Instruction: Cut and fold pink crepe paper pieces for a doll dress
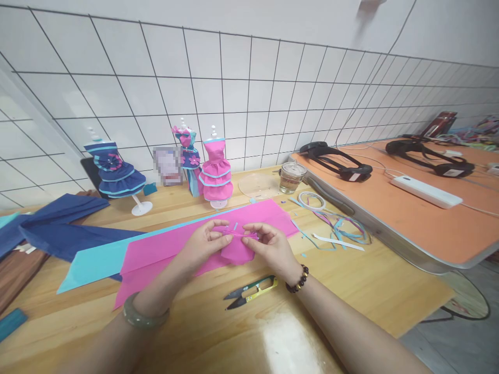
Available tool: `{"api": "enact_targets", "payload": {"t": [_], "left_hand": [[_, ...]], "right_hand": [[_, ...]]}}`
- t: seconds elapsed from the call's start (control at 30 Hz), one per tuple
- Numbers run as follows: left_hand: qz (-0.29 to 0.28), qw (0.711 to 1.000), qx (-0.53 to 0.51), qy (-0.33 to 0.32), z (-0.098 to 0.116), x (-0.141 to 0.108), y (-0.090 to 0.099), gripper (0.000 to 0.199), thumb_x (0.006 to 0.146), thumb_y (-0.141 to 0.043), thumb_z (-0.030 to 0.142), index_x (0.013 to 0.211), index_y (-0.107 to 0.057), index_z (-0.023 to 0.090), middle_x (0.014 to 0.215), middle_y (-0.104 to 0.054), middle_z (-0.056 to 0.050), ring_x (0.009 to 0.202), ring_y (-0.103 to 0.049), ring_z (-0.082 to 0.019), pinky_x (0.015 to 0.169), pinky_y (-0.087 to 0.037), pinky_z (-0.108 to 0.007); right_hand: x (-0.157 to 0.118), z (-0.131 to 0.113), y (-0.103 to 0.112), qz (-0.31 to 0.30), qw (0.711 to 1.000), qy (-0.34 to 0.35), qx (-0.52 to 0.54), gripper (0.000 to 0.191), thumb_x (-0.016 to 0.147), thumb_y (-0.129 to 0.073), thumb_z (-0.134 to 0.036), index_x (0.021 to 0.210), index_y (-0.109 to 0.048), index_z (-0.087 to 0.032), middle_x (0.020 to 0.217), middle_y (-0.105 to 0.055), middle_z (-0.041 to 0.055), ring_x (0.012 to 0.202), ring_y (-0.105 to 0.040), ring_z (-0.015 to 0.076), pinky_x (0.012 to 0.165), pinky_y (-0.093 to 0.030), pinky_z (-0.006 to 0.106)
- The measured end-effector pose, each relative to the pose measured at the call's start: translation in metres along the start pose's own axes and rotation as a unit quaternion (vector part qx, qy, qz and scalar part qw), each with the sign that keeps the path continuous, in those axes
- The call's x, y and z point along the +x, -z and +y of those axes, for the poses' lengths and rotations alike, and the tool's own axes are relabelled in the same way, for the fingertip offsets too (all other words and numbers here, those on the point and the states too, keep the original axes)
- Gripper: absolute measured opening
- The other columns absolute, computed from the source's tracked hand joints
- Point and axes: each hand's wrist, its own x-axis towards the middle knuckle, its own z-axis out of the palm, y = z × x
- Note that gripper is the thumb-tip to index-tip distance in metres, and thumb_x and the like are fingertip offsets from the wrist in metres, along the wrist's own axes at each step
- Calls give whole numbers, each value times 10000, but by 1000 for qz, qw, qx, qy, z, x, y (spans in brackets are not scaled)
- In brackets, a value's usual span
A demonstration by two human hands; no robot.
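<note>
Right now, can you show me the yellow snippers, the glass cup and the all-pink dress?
snippers (259, 293): head view, yellow handle
glass cup (291, 183): head view, side
pink dress (216, 171): head view, middle ruffles

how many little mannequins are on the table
3. The navy-dressed mannequin stands at the left, the pink-bow mannequin is in the middle by the wall, and the pink-dressed mannequin is just right of that one, partly overlapping it.
</note>
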Motion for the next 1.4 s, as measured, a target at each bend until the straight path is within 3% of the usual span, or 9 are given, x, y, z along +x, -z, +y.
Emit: {"api": "enact_targets", "payload": {"t": [0.07, 0.2, 0.27, 0.4, 0.63, 0.83, 1.17, 1.4], "left_hand": [[2, 1000, 17, -7, 0, 0, 1, 535, 632, -707, 316, 1101, -490, 176, 764, -673, -17, 715, -618, -152, 668, -447, -262], [16, 996, 55, -67, -3, 3, 3, 450, 573, -740, 260, 984, -583, 167, 1089, -605, -76, 980, -557, -186, 840, -423, -299], [23, 993, 75, -83, -4, 4, 3, 435, 579, -733, 255, 981, -593, 169, 1019, -616, -60, 957, -553, -175, 835, -422, -297], [29, 992, 90, -81, -5, 5, 3, 433, 615, -705, 269, 1016, -577, 168, 750, -575, 8, 730, -553, -122, 690, -435, -253], [44, 994, 77, -70, 0, 2, -1, 436, 611, -705, 285, 1000, -566, 147, 674, -540, 25, 622, -510, -95, 606, -406, -228], [70, 992, 80, -72, 3, 1, 2, 432, 578, -718, 318, 965, -607, 162, 661, -527, 30, 598, -493, -92, 584, -396, -219], [65, 988, 97, -104, 2, 2, 2, 424, 598, -706, 256, 998, -592, 173, 728, -508, 25, 713, -504, -102, 680, -425, -230], [63, 984, 115, -124, 1, 0, 5, 395, 624, -695, 263, 995, -594, 174, 678, -541, 26, 636, -522, -101, 611, -437, -229]], "right_hand": [[0, 0, 0, -1, 1000, -3, 8, 273, 620, -713, -257, 881, -653, -201, 836, -655, 20, 725, -565, 132, 649, -462, 263], [0, -1, 0, -13, 1000, 11, 13, 253, 614, -717, -245, 856, -654, -209, 869, -662, 20, 810, -580, 147, 739, -459, 290], [-1, -1, -1, -23, 1000, 13, 14, 247, 609, -720, -243, 846, -655, -210, 866, -666, 20, 822, -584, 151, 758, -456, 300], [-1, -1, -1, -30, 999, 12, 20, 249, 607, -722, -235, 845, -654, -213, 858, -667, 15, 826, -588, 148, 770, -453, 300], [-1, 0, -1, -15, 1000, 15, 10, 280, 609, -721, -247, 879, -655, -213, 891, -661, 25, 826, -579, 150, 744, -456, 293], [0, -4, 2, -21, 1000, 5, 7, 336, 622, -716, -250, 949, -654, -200, 629, -595, -28, 549, -493, 83, 527, -429, 222], [2, -3, 5, -13, 999, -11, 50, 300, 628, -717, -239, 922, -668, -210, 813, -690, 19, 721, -622, 129, 680, -503, 273], [2, -6, 7, -4, 999, -19, 47, 291, 617, -727, -251, 901, -680, -203, 847, -710, 38, 790, -656, 176, 776, -518, 343]]}}
